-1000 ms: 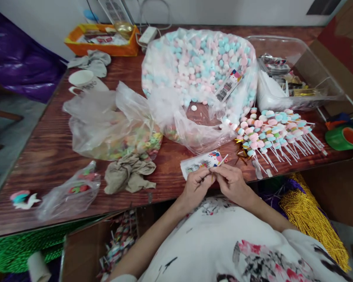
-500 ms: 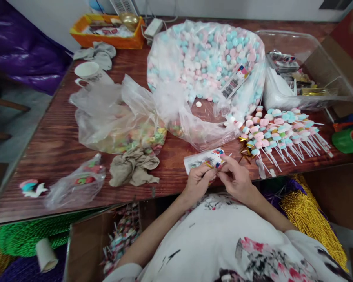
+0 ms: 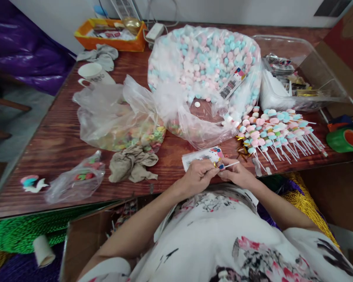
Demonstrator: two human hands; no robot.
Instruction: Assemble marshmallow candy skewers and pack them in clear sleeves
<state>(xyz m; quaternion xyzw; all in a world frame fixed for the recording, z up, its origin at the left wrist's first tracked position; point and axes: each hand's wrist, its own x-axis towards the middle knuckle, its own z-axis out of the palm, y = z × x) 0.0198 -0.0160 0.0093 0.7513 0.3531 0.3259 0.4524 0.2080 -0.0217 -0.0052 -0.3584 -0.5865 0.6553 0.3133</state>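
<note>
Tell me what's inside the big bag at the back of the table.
Pink, blue and white pieces show through the bag. A printed packet hides some at the right; whatever lies beneath the top layer is covered.

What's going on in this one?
Someone's left hand and right hand meet at a white stick; which one grips it is hard to tell. A printed packet lies just beyond them. Many skewers of pink and blue pieces lie to the right, and a big clear bag of similar pieces sits farther back.
</note>
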